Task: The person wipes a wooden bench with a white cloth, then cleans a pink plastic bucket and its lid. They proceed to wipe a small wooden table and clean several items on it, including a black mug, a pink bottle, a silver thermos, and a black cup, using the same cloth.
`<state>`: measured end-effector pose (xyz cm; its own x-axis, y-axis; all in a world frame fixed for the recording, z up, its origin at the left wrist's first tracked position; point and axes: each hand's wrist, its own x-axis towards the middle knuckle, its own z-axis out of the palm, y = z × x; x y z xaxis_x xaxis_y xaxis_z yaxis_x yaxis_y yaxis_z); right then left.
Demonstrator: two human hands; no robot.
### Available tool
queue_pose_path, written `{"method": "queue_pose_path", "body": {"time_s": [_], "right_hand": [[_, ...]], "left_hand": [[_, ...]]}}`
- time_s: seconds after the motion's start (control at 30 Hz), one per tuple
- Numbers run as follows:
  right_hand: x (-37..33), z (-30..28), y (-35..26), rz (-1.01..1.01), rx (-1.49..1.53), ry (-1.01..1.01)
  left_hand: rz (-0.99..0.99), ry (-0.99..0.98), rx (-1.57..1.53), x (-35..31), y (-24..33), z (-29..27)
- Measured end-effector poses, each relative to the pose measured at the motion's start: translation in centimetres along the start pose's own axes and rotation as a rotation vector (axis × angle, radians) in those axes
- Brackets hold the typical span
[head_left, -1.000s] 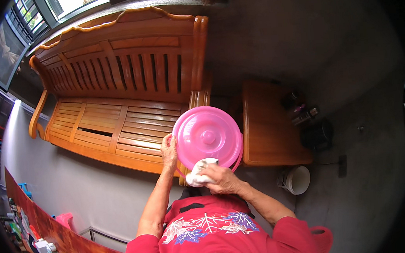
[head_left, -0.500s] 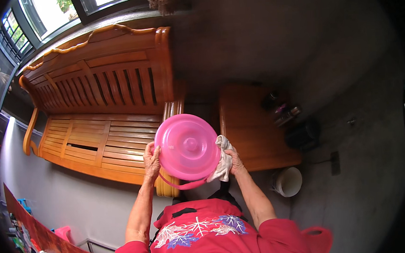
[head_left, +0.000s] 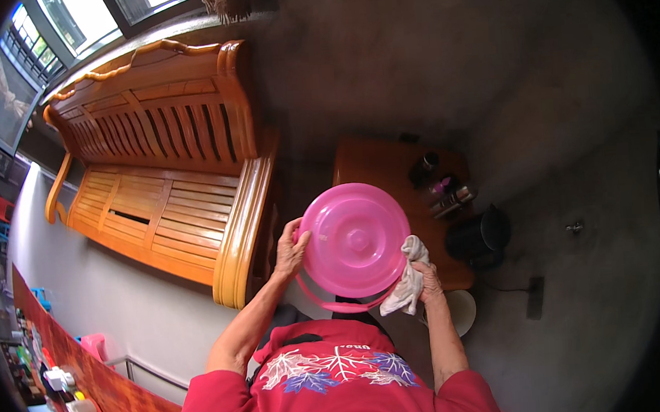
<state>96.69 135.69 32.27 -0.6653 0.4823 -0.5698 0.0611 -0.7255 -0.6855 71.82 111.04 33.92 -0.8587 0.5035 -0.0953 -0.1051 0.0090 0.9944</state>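
Shifting clear of the bench [head_left: 157, 220], the pink lidded bucket [head_left: 356, 240] is now overlapping the side table [head_left: 376, 158] in view; the left hand [head_left: 292, 251] is gripping its side, the right hand [head_left: 429, 281] is clutching a white cloth [head_left: 407, 286] opposite, and keeping these 2 holds level is probably steadying it best

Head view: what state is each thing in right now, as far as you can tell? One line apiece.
Pink lidded bucket: lid on; cannot tell how tightly.
Pink handle: lowered toward the person.
White cloth: bunched, against the lid's right edge.
Left hand: gripping the lid's left edge.
Right hand: closed on the cloth.
White bucket: open-topped, partly hidden.
Black kettle: too dark to tell whether shut.
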Motion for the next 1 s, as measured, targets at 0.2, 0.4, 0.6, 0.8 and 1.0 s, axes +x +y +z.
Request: {"method": "queue_pose_path", "body": {"time_s": [0.2, 0.4, 0.6, 0.8, 1.0], "right_hand": [[-0.3, -5.0, -1.9, -0.036, -0.044, 0.090], [0.5, -7.3, -0.9, -0.082, -0.043, 0.163], [1.3, -7.8, -1.3, -0.072, -0.052, 0.172], [2.0, -7.4, -1.7, -0.075, -0.065, 0.174], [1.6, -6.1, -2.1, -0.097, -0.133, 0.318]], "left_hand": [[0.063, 0.187, 0.515, 0.2, -3.0, 6.9], [0.055, 0.210, 0.682, 0.6, -4.2, 8.6], [0.044, 0.146, 0.740, 1.9, -2.3, 9.5], [-0.193, 0.007, 0.198, 4.3, -1.7, 9.5], [-0.487, -0.284, -0.239, 4.0, 4.3, 10.9]]}}
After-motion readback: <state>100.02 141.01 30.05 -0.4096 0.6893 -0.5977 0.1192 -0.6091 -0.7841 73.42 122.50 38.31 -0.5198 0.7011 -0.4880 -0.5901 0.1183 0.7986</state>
